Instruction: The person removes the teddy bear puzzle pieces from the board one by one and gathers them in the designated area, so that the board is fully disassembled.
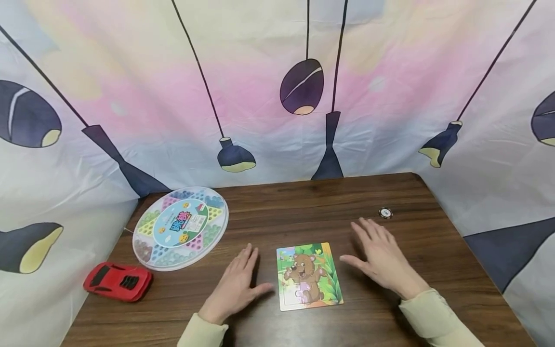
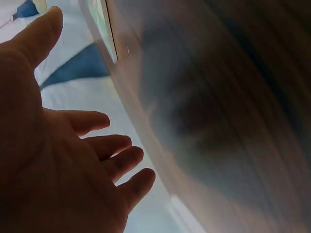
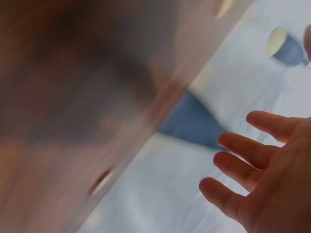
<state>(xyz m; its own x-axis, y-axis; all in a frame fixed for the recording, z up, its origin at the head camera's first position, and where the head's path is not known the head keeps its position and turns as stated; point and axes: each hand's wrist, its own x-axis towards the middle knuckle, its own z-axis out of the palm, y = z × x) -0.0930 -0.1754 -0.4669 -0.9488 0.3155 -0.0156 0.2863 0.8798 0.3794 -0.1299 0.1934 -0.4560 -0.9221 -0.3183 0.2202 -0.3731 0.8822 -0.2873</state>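
A square jigsaw puzzle [image 1: 308, 275] with a brown bear picture lies flat on the wooden table, its pieces fitted together. My left hand [image 1: 235, 286] is just left of it, palm down, fingers extended and thumb pointing toward the puzzle's edge. On the other side, my right hand [image 1: 381, 258] has its fingers spread, with the thumb toward the puzzle. Both wrist views show a gap between the fingers and the tabletop, and neither hand holds anything. A black-and-white poker chip [image 1: 385, 213] lies beyond the right fingertips.
A round Chinese checkers set [image 1: 212, 246] in a clear case lies at the table's back left. Nearer the left edge sits a red toy car [image 1: 118, 282]. Behind the wooden table [image 1: 286, 212] hangs a printed cloth [image 1: 269, 120] with lamp drawings.
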